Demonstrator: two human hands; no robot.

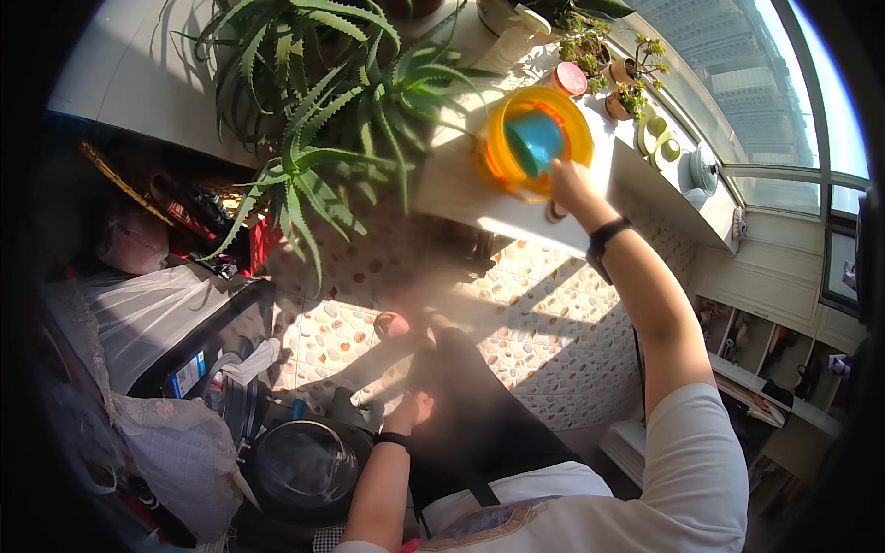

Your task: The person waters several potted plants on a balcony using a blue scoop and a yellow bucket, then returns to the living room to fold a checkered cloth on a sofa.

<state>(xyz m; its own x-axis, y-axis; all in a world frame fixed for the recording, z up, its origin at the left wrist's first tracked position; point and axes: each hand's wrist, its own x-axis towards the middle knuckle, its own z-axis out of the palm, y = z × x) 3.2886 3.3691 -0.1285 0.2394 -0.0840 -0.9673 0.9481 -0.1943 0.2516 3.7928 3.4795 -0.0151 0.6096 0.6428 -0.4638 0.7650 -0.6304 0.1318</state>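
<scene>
A yellow plastic bucket (pixel 494 155) stands on the white ledge, with a blue plastic dipper (pixel 539 138) inside it. My right hand (pixel 570 185) is at the near side of the bucket's rim, its fingers closed around what looks like the dipper's handle. The grip itself is partly hidden. Down beside my leg hangs my left hand (pixel 413 408), its fingers curled in and nothing visible in them. A round black pan with a glass lid (pixel 297 460) lies below and to the left of that hand.
Potted aloe plants (pixel 297 166) spread over the ledge (pixel 456 180), spiky leaves overhanging its edge. Small succulents (pixel 626 100) and a pink-lidded tub (pixel 570 79) stand near the window. A covered black box (pixel 207 332) is at left. Shelves (pixel 767 352) line the right.
</scene>
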